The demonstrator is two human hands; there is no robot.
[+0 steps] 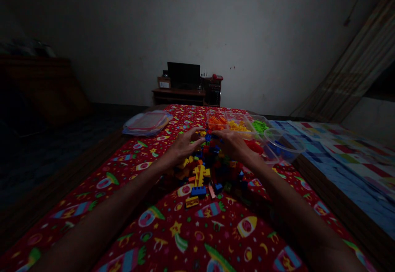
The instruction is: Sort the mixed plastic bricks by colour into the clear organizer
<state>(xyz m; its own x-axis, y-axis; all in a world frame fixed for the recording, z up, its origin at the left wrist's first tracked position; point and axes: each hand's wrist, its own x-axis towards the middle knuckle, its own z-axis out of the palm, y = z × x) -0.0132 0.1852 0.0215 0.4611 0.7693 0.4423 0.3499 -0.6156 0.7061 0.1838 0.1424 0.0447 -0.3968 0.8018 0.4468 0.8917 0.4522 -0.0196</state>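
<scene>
Over the far side of a pile of mixed toy building bricks [199, 175], my left hand [185, 143] is open, its thumb and forefinger apart. A small yellow piece [202, 133] shows just beyond its fingertips; contact cannot be made out. My right hand [233, 143] curves over the pile from the other side, fingers bent but apart, with no held brick visible. Blue bricks [208, 138] lie between the two hands. Nearer to me are a long blue brick [198, 191], a yellow brick [191, 201] and a pink one [211, 191]. Shadow hides much of the pile's right part.
Clear plastic containers right of the pile hold orange bricks [217, 122], yellow-orange bricks [238, 126], green bricks [259, 126], red bricks [254, 146] and blue bricks [282, 150]. Stacked lids [148, 123] lie at the far left of the red patterned cloth [173, 231]. A dark monitor [184, 75] stands behind.
</scene>
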